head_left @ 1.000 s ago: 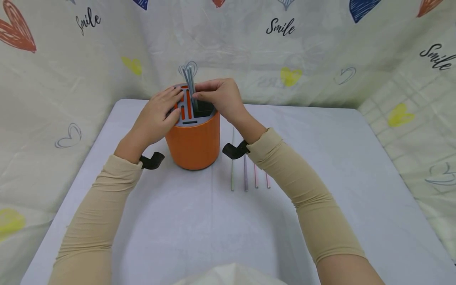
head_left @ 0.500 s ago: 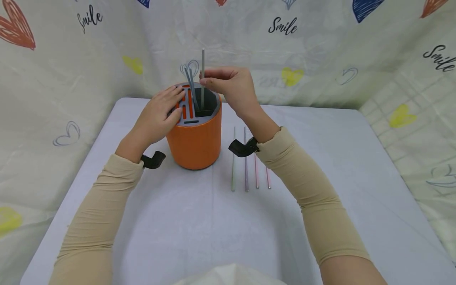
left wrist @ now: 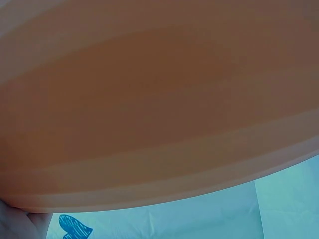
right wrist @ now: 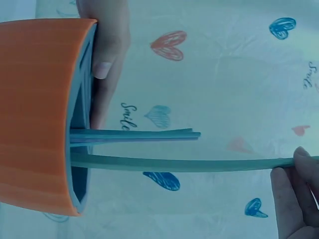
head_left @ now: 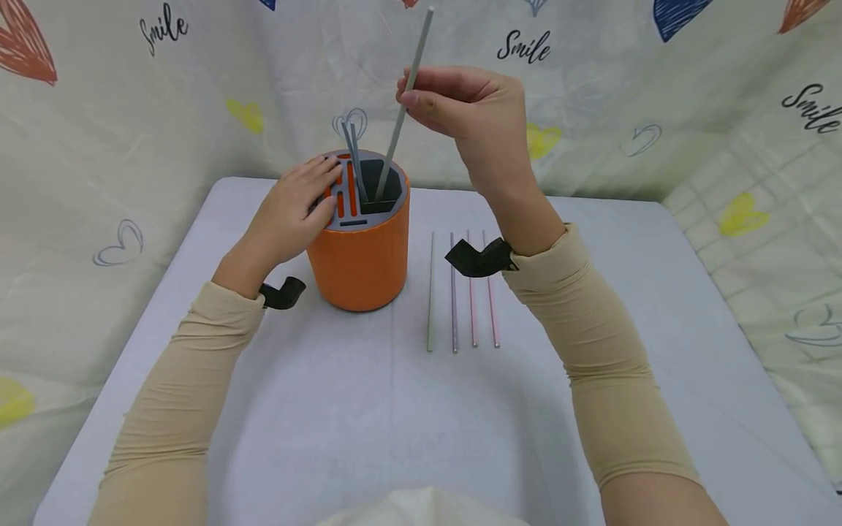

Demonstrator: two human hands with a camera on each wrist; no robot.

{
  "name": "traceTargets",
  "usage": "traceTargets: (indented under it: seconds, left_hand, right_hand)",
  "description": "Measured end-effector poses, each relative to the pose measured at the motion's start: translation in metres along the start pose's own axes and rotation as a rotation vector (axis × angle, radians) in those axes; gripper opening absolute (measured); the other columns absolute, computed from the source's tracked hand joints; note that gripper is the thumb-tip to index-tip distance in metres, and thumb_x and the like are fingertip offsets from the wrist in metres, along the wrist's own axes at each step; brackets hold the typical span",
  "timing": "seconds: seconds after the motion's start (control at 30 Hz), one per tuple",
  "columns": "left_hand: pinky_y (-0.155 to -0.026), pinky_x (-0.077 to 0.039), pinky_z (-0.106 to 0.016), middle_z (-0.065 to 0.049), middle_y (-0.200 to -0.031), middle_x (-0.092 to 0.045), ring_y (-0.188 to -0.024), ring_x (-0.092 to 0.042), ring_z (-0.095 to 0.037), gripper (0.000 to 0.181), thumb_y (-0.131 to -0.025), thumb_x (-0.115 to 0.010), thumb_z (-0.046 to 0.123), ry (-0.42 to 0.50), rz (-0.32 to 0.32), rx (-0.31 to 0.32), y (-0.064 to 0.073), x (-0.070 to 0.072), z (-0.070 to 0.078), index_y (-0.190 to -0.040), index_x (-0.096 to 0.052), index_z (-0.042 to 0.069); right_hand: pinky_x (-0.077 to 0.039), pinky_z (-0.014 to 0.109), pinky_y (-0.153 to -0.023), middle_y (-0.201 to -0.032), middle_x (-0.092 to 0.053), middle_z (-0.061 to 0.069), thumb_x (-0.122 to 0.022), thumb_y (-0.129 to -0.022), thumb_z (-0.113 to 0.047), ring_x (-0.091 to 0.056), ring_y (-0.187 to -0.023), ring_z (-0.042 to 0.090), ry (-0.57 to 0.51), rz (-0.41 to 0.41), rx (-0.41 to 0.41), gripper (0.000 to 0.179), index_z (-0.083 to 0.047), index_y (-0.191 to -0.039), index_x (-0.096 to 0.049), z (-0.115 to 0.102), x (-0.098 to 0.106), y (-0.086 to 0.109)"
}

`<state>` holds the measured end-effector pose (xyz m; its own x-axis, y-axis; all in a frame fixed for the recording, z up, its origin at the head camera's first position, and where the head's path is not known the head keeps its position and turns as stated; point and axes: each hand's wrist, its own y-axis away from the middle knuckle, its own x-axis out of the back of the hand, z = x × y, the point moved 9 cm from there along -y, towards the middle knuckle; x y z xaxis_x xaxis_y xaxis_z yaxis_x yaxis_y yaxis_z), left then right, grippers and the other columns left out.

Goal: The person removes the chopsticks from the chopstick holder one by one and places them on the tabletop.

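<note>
An orange round holder with a grey slotted top stands on the table. My left hand rests on the left of that top, fingers extended over the slots. Up and to the right, my right hand pinches a slim pale green stick between thumb and fingers. The stick leans right, its lower end inside the holder's large dark compartment. Several blue-grey sticks stand bunched in the same compartment, left of the held one. Orange holder wall fills most of the left wrist view.
On the white tablecloth, right of the holder, a green stick, a purple stick and two pink sticks lie side by side. A patterned cloth backdrop hangs close behind the holder.
My right hand has risen and moved right, drawing the pale green stick up out of the bunch until most of its length shows. My left hand stays on the holder's top.
</note>
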<state>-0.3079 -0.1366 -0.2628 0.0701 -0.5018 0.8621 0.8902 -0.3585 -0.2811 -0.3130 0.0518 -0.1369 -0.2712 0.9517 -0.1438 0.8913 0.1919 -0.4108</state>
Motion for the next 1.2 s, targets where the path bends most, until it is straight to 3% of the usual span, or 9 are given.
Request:
traceTargets:
  seconds: [0.5, 0.7, 1.0, 1.2]
  left_hand:
    - [-0.119, -0.011, -0.035, -0.005, -0.151, -0.03, -0.143, -0.018, -0.019, 0.05, -0.097, -0.034, 0.027, -0.001, 0.003, -0.011, -0.001, 0.0, -0.002, -0.143, -0.035, 0.008]
    - [-0.119, -0.012, -0.035, -0.004, -0.151, -0.03, -0.143, -0.018, -0.019, 0.05, -0.097, -0.034, 0.027, 0.0, 0.011, -0.006, 0.0, 0.004, -0.003, -0.143, -0.035, 0.009]
    - [-0.119, -0.01, -0.033, -0.004, -0.151, -0.03, -0.143, -0.018, -0.019, 0.05, -0.097, -0.035, 0.027, 0.008, 0.01, -0.007, -0.001, 0.003, -0.004, -0.143, -0.036, 0.009]
    - [-0.119, -0.01, -0.034, -0.005, -0.151, -0.03, -0.143, -0.018, -0.019, 0.05, -0.097, -0.034, 0.027, 0.004, 0.004, -0.007, 0.0, 0.001, -0.004, -0.143, -0.036, 0.008]
  right_hand:
    - [-0.054, 0.041, -0.082, -0.08, -0.066, 0.026, -0.073, -0.067, 0.014, -0.065, -0.078, 0.037, -0.251, 0.18, 0.185, 0.027, 0.018, -0.093, -0.066, -0.055, 0.06, 0.01]
    - [-0.055, 0.04, -0.08, -0.081, -0.067, 0.024, -0.072, -0.067, 0.015, -0.067, -0.077, 0.034, -0.264, 0.19, 0.035, 0.026, 0.016, -0.092, -0.067, -0.034, 0.077, 0.006]
    - [-0.055, 0.033, -0.076, -0.082, -0.07, 0.015, -0.073, -0.07, 0.008, -0.069, -0.078, 0.026, -0.167, 0.178, -0.303, 0.022, 0.008, -0.092, -0.071, 0.033, 0.121, 0.009]
    - [-0.057, 0.028, -0.071, -0.083, -0.071, 0.011, -0.073, -0.072, 0.004, -0.07, -0.076, 0.021, -0.119, 0.207, -0.464, 0.021, 0.005, -0.093, -0.071, 0.075, 0.16, 0.018]
